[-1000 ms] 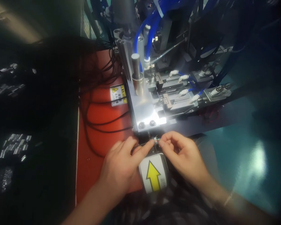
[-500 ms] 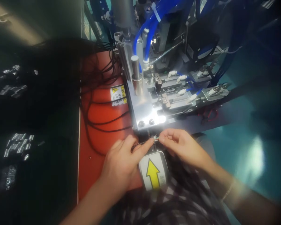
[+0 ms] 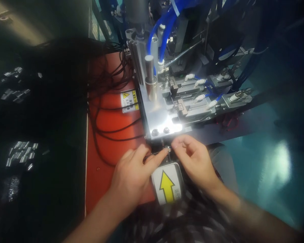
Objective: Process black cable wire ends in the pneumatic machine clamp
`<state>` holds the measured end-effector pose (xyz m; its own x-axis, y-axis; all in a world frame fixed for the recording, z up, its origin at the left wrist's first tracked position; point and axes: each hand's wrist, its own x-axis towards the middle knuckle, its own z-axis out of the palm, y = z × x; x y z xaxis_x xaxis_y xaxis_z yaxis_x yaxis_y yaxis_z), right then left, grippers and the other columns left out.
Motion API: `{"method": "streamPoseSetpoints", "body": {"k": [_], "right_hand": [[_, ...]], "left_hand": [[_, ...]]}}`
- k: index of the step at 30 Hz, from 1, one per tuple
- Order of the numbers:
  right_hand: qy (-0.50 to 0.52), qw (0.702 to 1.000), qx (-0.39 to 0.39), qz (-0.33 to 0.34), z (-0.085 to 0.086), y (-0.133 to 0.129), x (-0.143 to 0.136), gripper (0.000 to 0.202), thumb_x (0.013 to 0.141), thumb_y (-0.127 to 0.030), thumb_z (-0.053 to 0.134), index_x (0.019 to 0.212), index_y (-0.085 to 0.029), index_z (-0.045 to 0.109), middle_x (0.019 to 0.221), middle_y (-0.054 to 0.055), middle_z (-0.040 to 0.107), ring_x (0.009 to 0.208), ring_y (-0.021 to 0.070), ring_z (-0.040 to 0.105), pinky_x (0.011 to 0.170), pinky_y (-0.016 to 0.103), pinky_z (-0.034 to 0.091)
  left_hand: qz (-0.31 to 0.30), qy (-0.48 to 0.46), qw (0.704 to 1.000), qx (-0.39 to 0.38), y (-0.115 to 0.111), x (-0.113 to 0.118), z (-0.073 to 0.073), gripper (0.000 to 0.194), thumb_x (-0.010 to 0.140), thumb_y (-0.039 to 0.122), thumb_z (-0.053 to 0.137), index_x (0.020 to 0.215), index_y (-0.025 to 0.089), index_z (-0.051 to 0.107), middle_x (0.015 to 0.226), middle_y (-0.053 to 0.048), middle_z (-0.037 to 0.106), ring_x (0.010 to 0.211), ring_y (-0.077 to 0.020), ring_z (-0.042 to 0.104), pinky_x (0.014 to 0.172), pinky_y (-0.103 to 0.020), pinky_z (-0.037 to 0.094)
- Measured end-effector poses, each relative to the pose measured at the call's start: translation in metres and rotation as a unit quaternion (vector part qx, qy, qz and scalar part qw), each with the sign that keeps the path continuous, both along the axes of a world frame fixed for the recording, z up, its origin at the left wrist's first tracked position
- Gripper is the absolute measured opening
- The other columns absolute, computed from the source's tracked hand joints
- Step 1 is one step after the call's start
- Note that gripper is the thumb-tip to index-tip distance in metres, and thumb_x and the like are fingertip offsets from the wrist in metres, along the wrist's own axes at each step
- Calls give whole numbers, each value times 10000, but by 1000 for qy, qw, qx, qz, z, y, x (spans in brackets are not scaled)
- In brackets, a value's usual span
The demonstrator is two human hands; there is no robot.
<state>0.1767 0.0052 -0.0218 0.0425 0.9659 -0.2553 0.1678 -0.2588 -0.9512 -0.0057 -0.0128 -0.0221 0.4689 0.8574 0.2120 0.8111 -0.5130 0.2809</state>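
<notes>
The one camera rides on the person's head, looking forward and steeply down along both forearms. It's near enough to pick out single fingers, just below mid-view; the machine stands beyond them, the arrow sign on their nearer side.

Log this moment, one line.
left hand: index fingertip at tiny part; right hand: fingertips beside it; yellow arrow label: below in view

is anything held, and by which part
Cannot be told: the left hand has its index fingertip at a small metallic part, the right hand beside it, any grip unclear.
</notes>
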Motion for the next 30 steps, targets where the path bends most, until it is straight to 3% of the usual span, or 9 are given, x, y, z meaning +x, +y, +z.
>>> {"method": "streamPoseSetpoints", "body": {"k": [3, 6, 11, 13, 15, 18, 23, 27, 30], "right_hand": [[-32, 998, 53, 27, -6, -5, 1, 139, 890, -306, 546, 799, -205, 572, 695, 5, 570, 650, 154, 544, 585, 258, 431], [-36, 998, 39, 36, -8, -5, 3, 148, 899, -312, 533, 803, -202, 557, 690, 1, 551, 657, 154, 534, 594, 259, 421], [35, 994, -99, 44, -7, 5, 8, 218, 826, -376, 606, 749, -177, 561, 659, -7, 550, 598, 131, 503, 545, 246, 393], [102, 977, -177, 69, -9, 8, 12, 288, 782, -417, 645, 678, -169, 543, 567, -42, 475, 493, 91, 405, 467, 222, 310], [149, 967, -194, 70, -12, 9, 16, 336, 781, -454, 642, 653, -170, 518, 524, -79, 383, 441, 62, 291, 431, 212, 217], [138, 981, -127, 56, -15, 6, 18, 332, 868, -481, 544, 735, -178, 518, 547, -82, 381, 445, 70, 306, 439, 218, 241], [31, 992, -22, 117, -18, 3, 11, 355, 965, -414, 400, 685, -201, 449, 623, -46, 410, 570, 112, 396, 529, 250, 331], [-17, 994, 40, 103, -19, 2, 6, 294, 948, -339, 440, 687, -204, 448, 663, -26, 466, 620, 128, 450, 575, 266, 358], [-72, 989, 99, 81, -17, 0, 5, 245, 944, -279, 440, 717, -197, 481, 677, -10, 510, 633, 139, 491, 588, 275, 363]], "left_hand": [[0, 4, 1000, 0, 0, 0, 0, 472, 956, 116, 337, 1282, 359, 578, 807, -19, 507, 694, -140, 451, 591, -243, 336], [-5, 1, 1000, -1, 1, 0, 0, 487, 953, 99, 323, 1288, 349, 573, 811, -21, 506, 696, -144, 448, 592, -246, 336], [-7, -9, 1000, -2, 1, -1, -2, 504, 943, 80, 325, 1298, 345, 564, 819, -19, 502, 705, -144, 447, 599, -245, 338], [-5, -5, 1000, -1, 0, -1, -2, 513, 936, 75, 333, 1301, 357, 559, 822, -16, 505, 699, -141, 443, 597, -243, 341], [-3, 0, 1000, 1, 0, -2, -2, 518, 929, 72, 344, 1300, 362, 559, 827, -16, 509, 704, -139, 450, 605, -242, 356], [-5, -1, 1000, 5, -1, -2, -2, 525, 919, 65, 357, 1305, 359, 557, 848, -23, 519, 735, -146, 475, 626, -244, 385], [-12, -11, 1000, 19, 1, -3, 0, 480, 924, 80, 387, 1294, 330, 564, 833, -20, 533, 728, -146, 502, 620, -236, 415], [-28, -23, 999, 12, 4, -3, 5, 357, 902, 69, 430, 1206, 158, 596, 851, -50, 594, 700, -152, 528, 610, -246, 463], [-21, -32, 999, 6, 4, -3, 9, 296, 884, 47, 440, 1103, 113, 627, 830, -66, 580, 693, -159, 543, 591, -247, 481]]}}
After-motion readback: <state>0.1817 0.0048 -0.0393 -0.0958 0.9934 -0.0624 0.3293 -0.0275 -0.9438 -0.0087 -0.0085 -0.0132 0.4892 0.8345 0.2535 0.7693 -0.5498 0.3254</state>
